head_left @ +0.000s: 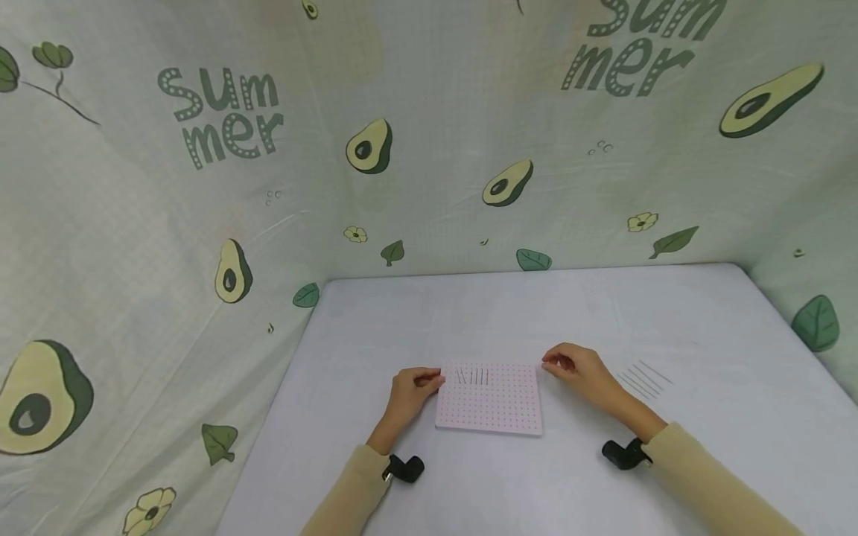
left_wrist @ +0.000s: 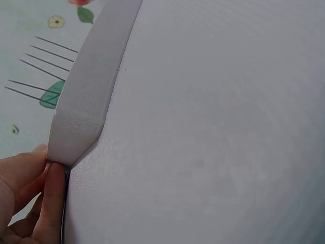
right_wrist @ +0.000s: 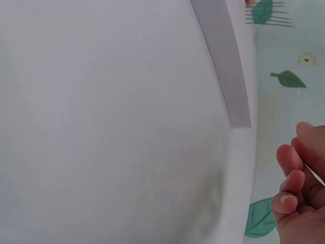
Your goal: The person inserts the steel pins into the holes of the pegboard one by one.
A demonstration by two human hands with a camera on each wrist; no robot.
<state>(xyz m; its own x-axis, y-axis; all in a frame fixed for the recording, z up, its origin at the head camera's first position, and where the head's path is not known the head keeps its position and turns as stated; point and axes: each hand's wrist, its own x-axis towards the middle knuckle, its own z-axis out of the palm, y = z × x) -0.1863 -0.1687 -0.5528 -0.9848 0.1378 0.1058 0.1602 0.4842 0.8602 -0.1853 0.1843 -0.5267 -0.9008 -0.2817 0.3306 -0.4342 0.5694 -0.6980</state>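
Observation:
A pale pink pegboard with rows of small holes lies flat on the table. Several thin dark rods stand in its upper left holes; the left wrist view shows them rising from the board's far face. With thumb and fingers my left hand pinches the board's left edge near the upper corner. My right hand hovers just off the upper right corner, apart from the board. Its fingers are curled and the thumb meets the index finger; no rod shows between them in the right wrist view.
Several loose rods lie slanted side by side on the white table, right of my right hand. A curtain printed with avocados and leaves hangs behind and at the sides. Black cameras sit at both wrists.

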